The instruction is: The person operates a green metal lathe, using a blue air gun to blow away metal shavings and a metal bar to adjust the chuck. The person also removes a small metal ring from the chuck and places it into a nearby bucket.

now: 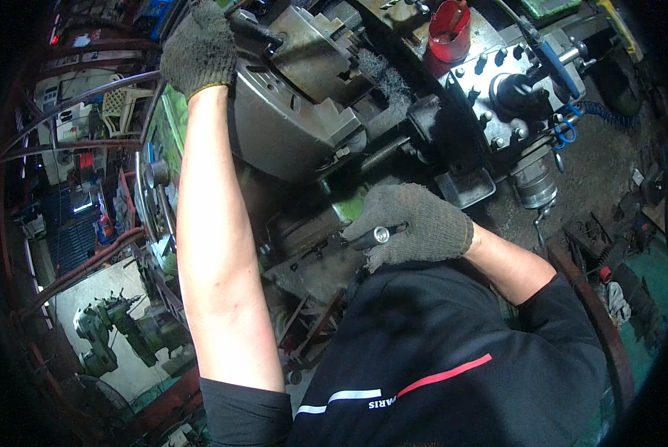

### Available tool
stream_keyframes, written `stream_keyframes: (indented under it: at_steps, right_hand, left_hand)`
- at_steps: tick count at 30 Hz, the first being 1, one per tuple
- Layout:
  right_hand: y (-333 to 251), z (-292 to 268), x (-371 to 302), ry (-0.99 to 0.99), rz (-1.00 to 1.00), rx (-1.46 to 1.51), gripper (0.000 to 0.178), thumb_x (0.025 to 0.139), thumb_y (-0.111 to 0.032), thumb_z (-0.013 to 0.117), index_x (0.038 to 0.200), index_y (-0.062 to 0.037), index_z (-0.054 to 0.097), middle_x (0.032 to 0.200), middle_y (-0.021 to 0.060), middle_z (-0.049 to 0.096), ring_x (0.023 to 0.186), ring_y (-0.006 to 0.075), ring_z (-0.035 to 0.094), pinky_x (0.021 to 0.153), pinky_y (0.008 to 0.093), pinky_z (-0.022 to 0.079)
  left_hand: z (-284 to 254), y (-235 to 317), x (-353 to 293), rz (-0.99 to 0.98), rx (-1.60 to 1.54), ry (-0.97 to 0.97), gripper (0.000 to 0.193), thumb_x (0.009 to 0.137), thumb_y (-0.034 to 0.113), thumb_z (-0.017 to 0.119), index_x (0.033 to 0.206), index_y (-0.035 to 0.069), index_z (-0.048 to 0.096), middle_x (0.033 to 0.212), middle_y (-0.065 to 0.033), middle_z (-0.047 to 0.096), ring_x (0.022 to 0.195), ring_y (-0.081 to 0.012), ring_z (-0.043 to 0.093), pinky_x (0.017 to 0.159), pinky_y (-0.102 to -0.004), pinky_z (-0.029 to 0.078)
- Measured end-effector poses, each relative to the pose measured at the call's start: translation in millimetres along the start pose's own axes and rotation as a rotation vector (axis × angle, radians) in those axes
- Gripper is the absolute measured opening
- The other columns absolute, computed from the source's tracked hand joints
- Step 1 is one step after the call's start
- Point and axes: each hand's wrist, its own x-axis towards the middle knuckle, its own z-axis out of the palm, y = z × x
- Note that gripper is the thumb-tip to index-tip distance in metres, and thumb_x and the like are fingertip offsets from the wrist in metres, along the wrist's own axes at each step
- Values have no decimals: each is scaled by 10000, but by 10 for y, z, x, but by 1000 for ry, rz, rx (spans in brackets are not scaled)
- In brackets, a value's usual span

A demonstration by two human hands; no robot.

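Observation:
My left hand, in a grey knit glove, is at the top beside a large metal lathe chuck. Its fingers curl at the end of a dark chuck key, whose shaft reaches the chuck; the fingertips are mostly hidden. Close to my body, my right hand, in a matching glove, is closed around a short black tool with a round silver end. The kind of that tool does not show clearly. Stepped jaws stand out from the chuck face.
Metal shavings lie beyond the chuck. To the right is a bolted tool post with a red cup behind it and a blue coiled hose. A green machine and a pale chair stand at left.

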Motion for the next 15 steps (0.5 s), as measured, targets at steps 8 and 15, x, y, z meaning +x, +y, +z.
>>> stream_keyframes:
  at_steps: [8,15]
  right_hand:
    - [-27,-1,44,-73,-17,-36,470,853,-304,928,1271,-114,829,1105,136,729,1051,346,723,932,462,586]
    - [-21,12,42,-91,-33,-61,452,869,-242,881,1309,-154,824,1116,123,692,1078,339,687,959,467,568]
  left_hand:
    - [-21,24,10,24,51,-26,369,1136,333,447,1192,134,753,1101,-219,798,1037,-461,777,865,-619,600]
    - [-10,6,23,46,89,-20,331,1130,320,474,1189,148,751,1077,-199,803,995,-444,787,831,-609,611]
